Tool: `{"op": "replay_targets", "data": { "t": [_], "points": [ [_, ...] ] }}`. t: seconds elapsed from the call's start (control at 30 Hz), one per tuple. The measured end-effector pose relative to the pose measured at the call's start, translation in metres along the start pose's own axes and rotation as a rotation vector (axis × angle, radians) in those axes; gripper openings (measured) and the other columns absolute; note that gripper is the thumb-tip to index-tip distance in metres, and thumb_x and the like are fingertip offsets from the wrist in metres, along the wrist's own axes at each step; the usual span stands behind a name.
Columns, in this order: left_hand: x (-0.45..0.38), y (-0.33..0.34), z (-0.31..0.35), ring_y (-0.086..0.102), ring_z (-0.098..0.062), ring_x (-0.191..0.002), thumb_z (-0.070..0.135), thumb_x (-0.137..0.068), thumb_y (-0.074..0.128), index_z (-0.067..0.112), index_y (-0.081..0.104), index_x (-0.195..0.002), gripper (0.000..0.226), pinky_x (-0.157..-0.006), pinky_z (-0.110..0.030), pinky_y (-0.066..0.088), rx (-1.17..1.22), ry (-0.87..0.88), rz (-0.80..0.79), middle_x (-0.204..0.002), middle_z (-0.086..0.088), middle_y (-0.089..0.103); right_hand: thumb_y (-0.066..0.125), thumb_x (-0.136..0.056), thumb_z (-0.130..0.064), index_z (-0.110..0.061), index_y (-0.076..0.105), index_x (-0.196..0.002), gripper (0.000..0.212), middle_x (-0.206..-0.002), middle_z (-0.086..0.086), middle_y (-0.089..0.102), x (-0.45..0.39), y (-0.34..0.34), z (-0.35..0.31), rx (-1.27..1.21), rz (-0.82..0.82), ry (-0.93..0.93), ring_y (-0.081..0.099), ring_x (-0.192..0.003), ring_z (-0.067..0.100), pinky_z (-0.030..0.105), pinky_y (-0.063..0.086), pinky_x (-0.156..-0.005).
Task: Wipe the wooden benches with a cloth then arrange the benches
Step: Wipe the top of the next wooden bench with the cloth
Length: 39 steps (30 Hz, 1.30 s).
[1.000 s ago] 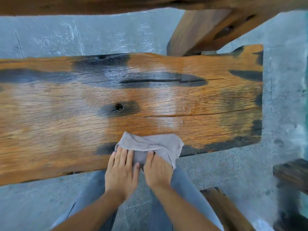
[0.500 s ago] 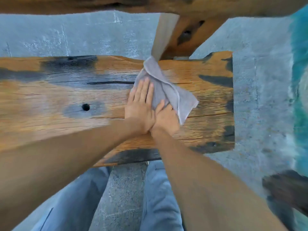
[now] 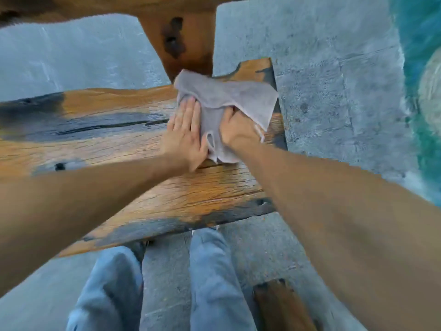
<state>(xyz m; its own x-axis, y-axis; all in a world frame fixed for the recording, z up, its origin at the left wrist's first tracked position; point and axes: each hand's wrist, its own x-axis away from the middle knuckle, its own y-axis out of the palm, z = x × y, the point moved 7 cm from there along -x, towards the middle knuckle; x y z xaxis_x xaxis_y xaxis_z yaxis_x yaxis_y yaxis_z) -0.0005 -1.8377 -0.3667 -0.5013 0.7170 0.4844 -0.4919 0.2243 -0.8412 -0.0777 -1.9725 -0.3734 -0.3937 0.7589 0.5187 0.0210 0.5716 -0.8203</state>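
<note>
Under the head camera lies a grey concrete floor [image 3: 322, 91], rough and with thin lines between its slabs. At the right edge a turquoise surface [image 3: 420, 68] borders the concrete; what it is I cannot tell. A wooden bench [image 3: 133, 149] crosses the picture, orange-brown with black burnt-looking patches, long cracks and a small round hole near its left part. Behind it stands a second wooden piece [image 3: 186, 34] with a slanted leg and a top along the upper edge. At the bottom right one more dark wooden end [image 3: 281, 304] shows, next to the person's legs in light blue trousers [image 3: 214, 278].

Both bare forearms reach forward from the lower corners and meet on the far right part of the bench. The left hand [image 3: 186, 137] lies flat, fingers straight and together, pressing on the grey cloth [image 3: 229, 101]. The right hand [image 3: 236, 130] has its fingers curled into the cloth and grips it; a fold covers the fingertips.

The bench runs with its long axis from left to right, its right end just past the hands. The cloth is crumpled on this end, touching the far edge, one corner reaching over the right edge.
</note>
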Motion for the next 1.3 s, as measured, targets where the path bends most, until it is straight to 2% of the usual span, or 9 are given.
{"op": "replay_targets", "data": {
  "t": [0.13,0.27,0.43,0.6,0.73,0.87,0.97,1.1,1.3],
  "points": [
    [-0.065,-0.018,0.058,-0.005,-0.025,-0.156,0.042,-0.101,0.021,0.002,-0.002,-0.158,0.074,-0.127,-0.041,0.005,-0.011,-0.009,0.034,-0.168,-0.013,-0.007,0.023,-0.106,-0.046,-0.011,0.044,-0.147,0.057,-0.151,0.019,0.047,-0.043,-0.027,0.027,0.128,0.005,-0.053,0.042,-0.14,0.035,0.045,0.028,-0.115],
    [0.009,0.027,0.082,-0.013,-0.023,-0.155,0.036,-0.104,0.015,0.004,-0.008,-0.158,0.067,-0.127,-0.042,0.007,-0.067,-0.002,0.002,-0.167,-0.011,-0.016,0.033,-0.106,-0.04,-0.012,0.033,-0.155,0.057,-0.155,0.014,0.044,0.045,0.006,0.074,0.09,0.101,-0.119,0.037,-0.145,0.027,0.046,0.025,-0.12],
    [0.168,0.099,0.073,0.005,-0.029,-0.156,0.043,-0.098,0.026,0.002,0.01,-0.158,0.074,-0.122,-0.044,0.023,-0.106,0.159,-0.273,-0.167,-0.011,-0.004,0.076,-0.085,-0.033,-0.011,0.068,-0.117,0.039,-0.098,0.011,0.076,0.209,0.067,0.148,0.133,-0.086,0.03,0.074,-0.089,0.03,0.043,0.059,-0.078],
    [0.134,0.088,0.067,0.022,-0.024,-0.153,0.046,-0.097,0.032,0.009,0.019,-0.157,0.072,-0.12,-0.04,0.019,-0.144,0.344,-0.249,-0.165,-0.006,0.011,0.06,-0.096,-0.031,-0.009,0.066,-0.095,0.023,-0.088,0.015,0.074,0.179,0.061,0.149,0.1,-0.007,0.01,0.072,-0.081,0.035,0.042,0.056,-0.072],
    [-0.019,0.015,0.082,-0.009,-0.02,-0.155,0.051,-0.102,0.015,0.013,-0.003,-0.16,0.071,-0.127,-0.041,0.006,-0.153,0.362,-0.089,-0.167,-0.003,-0.009,0.037,-0.105,-0.035,-0.009,0.064,-0.116,0.038,-0.124,0.02,0.066,0.037,-0.005,0.076,0.047,0.219,0.069,0.059,-0.118,0.036,0.046,0.037,-0.102],
    [-0.115,-0.051,0.083,0.014,-0.034,-0.153,0.048,-0.097,0.029,0.001,0.004,-0.158,0.081,-0.124,-0.042,0.02,-0.374,0.309,-0.162,-0.166,-0.019,0.006,0.037,-0.106,-0.018,-0.002,0.041,-0.148,0.045,-0.154,0.02,0.04,-0.084,-0.054,-0.007,-0.112,-0.051,-0.107,0.037,-0.143,0.034,0.036,0.027,-0.114],
    [-0.106,-0.064,0.074,0.024,-0.038,-0.149,0.056,-0.093,0.037,0.0,-0.002,-0.157,0.094,-0.122,-0.043,0.028,-0.42,0.396,-0.296,-0.164,-0.023,0.005,0.04,-0.105,-0.02,-0.009,0.033,-0.153,0.05,-0.161,0.014,0.03,-0.103,-0.065,-0.029,-0.131,-0.124,-0.121,0.029,-0.148,0.025,0.024,0.02,-0.112],
    [-0.043,-0.031,0.047,-0.018,-0.035,-0.153,0.057,-0.096,0.037,0.001,-0.012,-0.156,0.096,-0.127,-0.044,0.005,-0.481,0.394,-0.317,-0.163,-0.023,-0.021,0.024,-0.108,-0.033,-0.027,0.001,-0.162,0.059,-0.169,0.008,-0.012,-0.026,-0.024,-0.001,0.175,-0.004,-0.144,-0.013,-0.156,0.027,0.044,-0.006,-0.126],
    [0.061,0.03,0.035,-0.031,-0.024,-0.149,0.05,-0.099,0.033,0.008,-0.027,-0.153,0.09,-0.127,-0.041,-0.004,-0.386,0.51,-0.405,-0.157,-0.01,-0.04,0.055,-0.096,-0.036,-0.028,0.034,-0.156,0.064,-0.16,0.005,0.036,0.159,0.052,0.06,0.082,0.096,0.028,0.045,-0.137,0.031,0.047,0.047,-0.104]
  ]
}}
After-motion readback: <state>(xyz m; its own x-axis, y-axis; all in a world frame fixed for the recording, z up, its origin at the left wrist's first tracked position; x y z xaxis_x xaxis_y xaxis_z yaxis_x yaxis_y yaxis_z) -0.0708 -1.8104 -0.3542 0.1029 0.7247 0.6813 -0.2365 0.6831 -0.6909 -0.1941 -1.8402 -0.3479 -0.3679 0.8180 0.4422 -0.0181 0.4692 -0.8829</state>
